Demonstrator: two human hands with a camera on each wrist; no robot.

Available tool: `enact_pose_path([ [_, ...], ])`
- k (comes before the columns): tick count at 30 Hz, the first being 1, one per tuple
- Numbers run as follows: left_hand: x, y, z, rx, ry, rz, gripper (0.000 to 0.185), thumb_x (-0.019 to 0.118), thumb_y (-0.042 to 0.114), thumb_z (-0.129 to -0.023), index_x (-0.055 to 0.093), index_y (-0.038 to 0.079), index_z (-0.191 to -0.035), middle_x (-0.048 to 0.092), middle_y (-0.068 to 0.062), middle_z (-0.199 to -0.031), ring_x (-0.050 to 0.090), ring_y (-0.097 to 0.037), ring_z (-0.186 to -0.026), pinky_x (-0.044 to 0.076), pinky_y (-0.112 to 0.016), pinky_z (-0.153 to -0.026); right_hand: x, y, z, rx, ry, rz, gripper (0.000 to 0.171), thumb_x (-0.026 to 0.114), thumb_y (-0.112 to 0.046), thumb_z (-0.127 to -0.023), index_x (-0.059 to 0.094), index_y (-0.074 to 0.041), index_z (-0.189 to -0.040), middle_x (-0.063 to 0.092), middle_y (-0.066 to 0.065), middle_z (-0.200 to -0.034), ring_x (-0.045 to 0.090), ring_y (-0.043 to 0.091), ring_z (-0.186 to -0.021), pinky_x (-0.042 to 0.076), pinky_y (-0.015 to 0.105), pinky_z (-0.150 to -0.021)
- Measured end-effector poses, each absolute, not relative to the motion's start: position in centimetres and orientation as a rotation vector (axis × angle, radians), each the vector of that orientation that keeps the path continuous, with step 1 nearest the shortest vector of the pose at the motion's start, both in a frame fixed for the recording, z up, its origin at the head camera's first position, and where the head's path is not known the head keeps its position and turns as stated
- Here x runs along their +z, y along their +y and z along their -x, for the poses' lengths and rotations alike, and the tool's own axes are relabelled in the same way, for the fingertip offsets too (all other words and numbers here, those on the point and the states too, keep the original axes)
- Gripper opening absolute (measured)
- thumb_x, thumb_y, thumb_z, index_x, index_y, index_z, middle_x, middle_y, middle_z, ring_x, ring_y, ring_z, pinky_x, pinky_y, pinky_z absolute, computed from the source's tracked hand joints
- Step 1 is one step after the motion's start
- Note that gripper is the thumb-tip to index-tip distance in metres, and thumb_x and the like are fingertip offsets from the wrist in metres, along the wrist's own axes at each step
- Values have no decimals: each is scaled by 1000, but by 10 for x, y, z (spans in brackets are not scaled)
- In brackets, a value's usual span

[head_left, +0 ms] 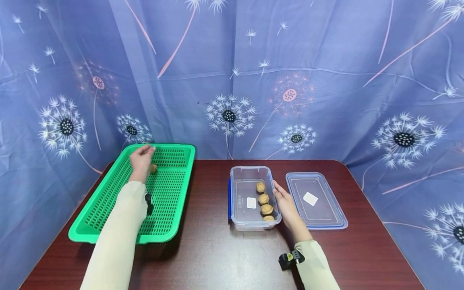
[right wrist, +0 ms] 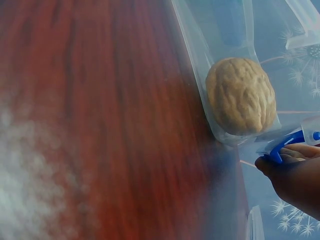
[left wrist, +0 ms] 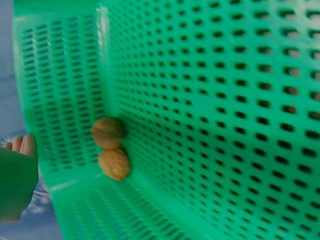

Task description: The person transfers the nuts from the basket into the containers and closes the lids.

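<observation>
Dark wooden table (head_left: 217, 257): my left hand (head_left: 141, 161) hovers unclenched over two walnuts (left wrist: 111, 148) in the green basket (head_left: 108, 209) — light, hard, rolling, I judge, best pinched across the shell — while my right hand (head_left: 286, 205) rests flat-fingered against the clear box (head_left: 250, 177).

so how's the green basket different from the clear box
The basket is opaque green with slotted walls and floor; the box is clear and solid, with blue clips. The basket is larger and sits on the left side of the table, while the box sits mid-table beside its lid. The left hand reaches into the basket; the right hand rests against the box's side. Both are open-topped, rectangular, and hold walnuts.
</observation>
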State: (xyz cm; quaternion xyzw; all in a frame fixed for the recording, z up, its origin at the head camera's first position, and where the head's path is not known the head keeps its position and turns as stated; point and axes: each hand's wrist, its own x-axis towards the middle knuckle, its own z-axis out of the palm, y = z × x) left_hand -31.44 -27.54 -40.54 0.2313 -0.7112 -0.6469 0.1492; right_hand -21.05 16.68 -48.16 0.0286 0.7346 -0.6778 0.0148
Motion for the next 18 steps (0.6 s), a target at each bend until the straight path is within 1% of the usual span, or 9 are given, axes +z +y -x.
enact_pose_path([
  [4, -414, -282, 311, -1883, -2044, -736, 46, 59, 22, -97, 50, 10, -140, 48, -10, -143, 45, -22, -131, 39, -29, -106, -482, 166, 210, -2109, 2289, -86, 48, 36, -10, -103, 29, 2, -149, 29, 19, -153, 26, 37, -141, 20, 47, -116],
  [7, -421, -286, 308, -1897, -2057, -790, 47, 58, 22, -97, 49, 9, -141, 47, -10, -144, 44, -23, -132, 40, -31, -106, -482, 166, 210, -2103, 2292, -101, 48, 36, -11, -103, 30, 1, -149, 29, 18, -153, 26, 35, -141, 20, 46, -116],
  [11, -428, -289, 306, -1900, -2062, -842, 47, 57, 20, -98, 48, 9, -142, 43, -10, -147, 41, -23, -134, 38, -32, -108, -482, 166, 211, -2107, 2288, -103, 48, 36, -11, -103, 29, 0, -149, 29, 18, -154, 26, 34, -141, 20, 46, -116],
  [15, -433, -290, 306, -1880, -2066, -870, 46, 56, 16, -97, 48, 6, -141, 40, -11, -149, 37, -25, -137, 36, -34, -110, -483, 167, 212, -2103, 2291, -103, 48, 36, -11, -103, 29, 0, -150, 29, 19, -153, 27, 36, -140, 22, 47, -116],
  [18, -436, -290, 306, -1873, -2078, -899, 45, 56, 14, -97, 48, 6, -141, 40, -12, -148, 36, -26, -137, 36, -36, -110, -483, 167, 212, -2101, 2286, -109, 48, 35, -12, -103, 28, 0, -150, 29, 18, -154, 26, 36, -140, 21, 47, -116],
])
